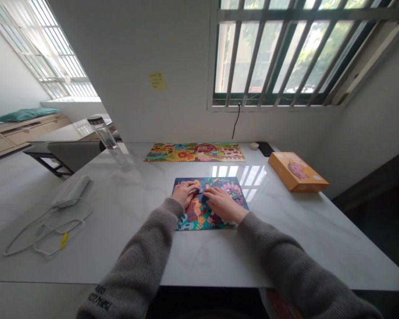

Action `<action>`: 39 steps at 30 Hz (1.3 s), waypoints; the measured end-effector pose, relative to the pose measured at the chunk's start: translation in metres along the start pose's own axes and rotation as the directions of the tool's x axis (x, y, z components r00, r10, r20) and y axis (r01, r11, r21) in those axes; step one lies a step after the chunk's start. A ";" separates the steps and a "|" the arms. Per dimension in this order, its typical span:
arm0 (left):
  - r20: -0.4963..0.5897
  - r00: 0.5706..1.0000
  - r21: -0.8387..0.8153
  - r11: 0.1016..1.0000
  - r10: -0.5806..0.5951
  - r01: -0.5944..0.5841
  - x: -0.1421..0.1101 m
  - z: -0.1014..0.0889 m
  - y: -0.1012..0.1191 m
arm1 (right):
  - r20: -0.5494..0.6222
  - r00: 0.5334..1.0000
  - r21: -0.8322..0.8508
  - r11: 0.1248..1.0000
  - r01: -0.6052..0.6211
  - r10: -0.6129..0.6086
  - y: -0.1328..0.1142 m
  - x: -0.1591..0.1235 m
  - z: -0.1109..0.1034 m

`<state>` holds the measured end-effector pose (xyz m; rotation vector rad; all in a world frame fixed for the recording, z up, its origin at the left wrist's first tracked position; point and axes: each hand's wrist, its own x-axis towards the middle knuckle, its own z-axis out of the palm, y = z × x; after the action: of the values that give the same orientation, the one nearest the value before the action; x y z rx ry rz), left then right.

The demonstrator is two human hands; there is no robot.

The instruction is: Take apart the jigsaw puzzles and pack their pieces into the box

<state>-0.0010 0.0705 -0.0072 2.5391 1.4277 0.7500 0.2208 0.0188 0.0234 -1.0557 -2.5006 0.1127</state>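
A colourful jigsaw puzzle (232,188) lies flat on the white marble table (146,186) in front of me. My left hand (184,194) rests on the puzzle's left part with its fingers curled. My right hand (223,204) lies on the puzzle's middle, fingers stretched toward the left hand. The fingertips of both hands meet at a small dark piece (200,191) near the puzzle's upper middle. Both arms wear grey knit sleeves.
A second, longer farm-scene puzzle (195,152) lies at the table's back. An orange box (296,171) sits at the right, a dark phone (265,148) behind it. A clear bottle (109,141) stands back left; a white adapter with cable (68,192) lies left.
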 end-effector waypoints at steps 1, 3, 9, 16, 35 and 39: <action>-0.001 1.000 0.005 1.000 0.007 -0.007 0.000 0.000 0.000 | 0.000 1.000 -0.019 1.000 -0.002 0.002 0.001 0.003 0.003; -0.001 1.000 0.009 1.000 0.020 -0.020 -0.001 0.001 -0.001 | 0.008 1.000 -0.050 0.999 -0.012 0.012 0.003 0.007 0.009; 0.010 0.997 -0.028 0.997 0.073 -0.073 -0.001 0.002 -0.002 | 0.024 0.999 -0.071 0.997 -0.030 0.032 0.006 0.007 0.017; 0.031 0.994 0.006 0.995 0.104 -0.104 -0.006 0.001 0.000 | -0.001 0.998 -0.038 0.997 -0.060 0.060 0.004 -0.001 0.005; 0.054 0.991 -0.013 0.993 0.119 -0.119 -0.013 -0.010 0.009 | 0.027 0.795 -0.200 0.782 -0.590 0.606 0.071 -0.041 -0.031; 0.064 0.991 -0.014 0.993 0.114 -0.113 -0.013 -0.011 0.010 | 0.029 0.781 -0.130 0.777 -0.616 0.624 0.076 -0.040 -0.027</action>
<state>-0.0042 0.0532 0.0016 2.6300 1.2661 0.6825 0.3074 0.0426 0.0167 -1.9280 -2.1256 0.2035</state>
